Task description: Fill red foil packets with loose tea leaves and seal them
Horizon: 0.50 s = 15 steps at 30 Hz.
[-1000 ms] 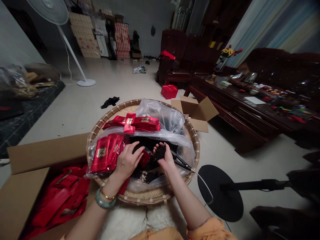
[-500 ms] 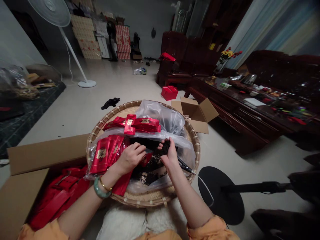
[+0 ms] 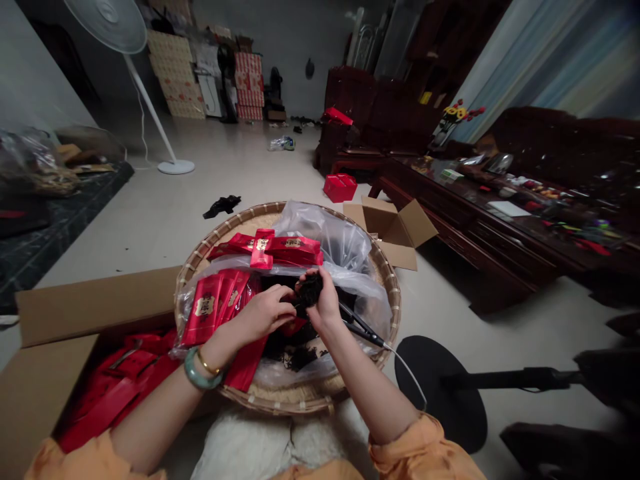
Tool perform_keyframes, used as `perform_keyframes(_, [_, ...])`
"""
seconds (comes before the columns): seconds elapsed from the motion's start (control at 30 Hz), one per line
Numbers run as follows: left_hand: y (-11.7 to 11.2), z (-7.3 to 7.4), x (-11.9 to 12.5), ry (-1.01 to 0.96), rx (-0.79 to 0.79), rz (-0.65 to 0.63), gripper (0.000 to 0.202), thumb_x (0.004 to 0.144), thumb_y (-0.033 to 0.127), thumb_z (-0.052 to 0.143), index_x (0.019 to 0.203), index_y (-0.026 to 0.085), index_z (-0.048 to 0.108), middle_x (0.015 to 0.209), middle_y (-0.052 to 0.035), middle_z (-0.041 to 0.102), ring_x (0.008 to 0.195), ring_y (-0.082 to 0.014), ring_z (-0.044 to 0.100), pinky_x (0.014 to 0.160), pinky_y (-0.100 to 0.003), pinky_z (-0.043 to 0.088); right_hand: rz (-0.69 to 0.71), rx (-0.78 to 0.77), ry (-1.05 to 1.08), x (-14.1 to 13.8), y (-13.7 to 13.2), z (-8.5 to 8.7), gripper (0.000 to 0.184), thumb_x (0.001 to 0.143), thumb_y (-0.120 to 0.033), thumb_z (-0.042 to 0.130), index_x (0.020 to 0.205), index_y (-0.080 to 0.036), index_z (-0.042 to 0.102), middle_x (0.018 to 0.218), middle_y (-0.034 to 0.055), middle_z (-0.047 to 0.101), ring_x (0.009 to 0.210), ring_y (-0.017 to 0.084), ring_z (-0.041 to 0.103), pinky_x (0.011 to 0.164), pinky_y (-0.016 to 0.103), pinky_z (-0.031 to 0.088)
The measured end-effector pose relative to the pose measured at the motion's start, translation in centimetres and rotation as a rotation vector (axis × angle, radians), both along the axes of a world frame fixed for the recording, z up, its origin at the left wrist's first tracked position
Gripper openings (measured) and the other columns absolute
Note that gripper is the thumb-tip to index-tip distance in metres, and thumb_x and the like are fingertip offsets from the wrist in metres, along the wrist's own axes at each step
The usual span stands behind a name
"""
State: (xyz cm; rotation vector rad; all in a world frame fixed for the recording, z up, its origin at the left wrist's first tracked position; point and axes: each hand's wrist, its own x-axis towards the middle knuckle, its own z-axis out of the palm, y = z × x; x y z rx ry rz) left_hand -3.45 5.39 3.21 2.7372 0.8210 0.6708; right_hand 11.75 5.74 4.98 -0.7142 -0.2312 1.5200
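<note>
Just above the middle of the round bamboo tray point(image 3: 300, 393), the right hand point(image 3: 326, 307) cups a dark clump point(image 3: 310, 291) of what looks like dry, shredded leaf, fingers curled round it. The left hand point(image 3: 267, 312) is right beside it, fingers bent with the tips close together; can't tell if they've pinched a bit or are just touching.

I'd bet the stuff weighs next to nothing and isn't slippery, but it's probably crumbly and sheds bits, so I'd carry it from underneath in a cupped palm instead of squeezing the top.

Crinkly clear plastic point(image 3: 330, 233) lines much of the tray, with more dark bits showing toward the near edge. Red packets point(image 3: 204, 303) are bunched at the left edge, with a crossed pile point(image 3: 290, 250) nearer the far edge. A black clamp-like tool point(image 3: 369, 332) points in from the right edge, white cord point(image 3: 414, 375) trailing off.

Room's kinda dim: pale shiny floor point(image 3: 240, 160), cardboard box point(image 3: 100, 307) of red packaging off the left edge, white fan point(image 3: 176, 167) farther back.
</note>
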Motion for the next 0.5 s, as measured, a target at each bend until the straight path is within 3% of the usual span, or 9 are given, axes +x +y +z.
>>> perform_keyframes(0.27, [-0.2, 0.2, 0.1, -0.080, -0.048, -0.018, 0.008, 0.082, 0.017, 0.059, 0.083, 0.019, 0.067, 0.101, -0.0079, 0.059, 0.094, -0.0191, 0.057, 0.081, -0.031, 0.050, 0.007, 0.186, -0.261, -0.1, -0.5, -1.0, 0.030, 0.077, -0.042, 0.050, 0.065, -0.018, 0.064, 0.063, 0.0007, 0.066, 0.062, 0.014, 0.060, 0.064, 0.025, 0.049])
perform_keyframes(0.5, [0.1, -0.4, 0.0, -0.134, -0.041, -0.022, 0.009, 0.082, 0.018, 0.059, 0.084, 0.019, 0.068, 0.102, -0.0087, 0.059, 0.097, -0.0192, 0.058, 0.082, -0.031, 0.051, -0.041, 0.259, -0.499, 0.0, -0.5, -1.9, 0.029, 0.075, -0.039, 0.047, 0.064, -0.019, 0.064, 0.067, 0.0007, 0.065, 0.071, 0.016, 0.059, 0.075, 0.027, 0.046])
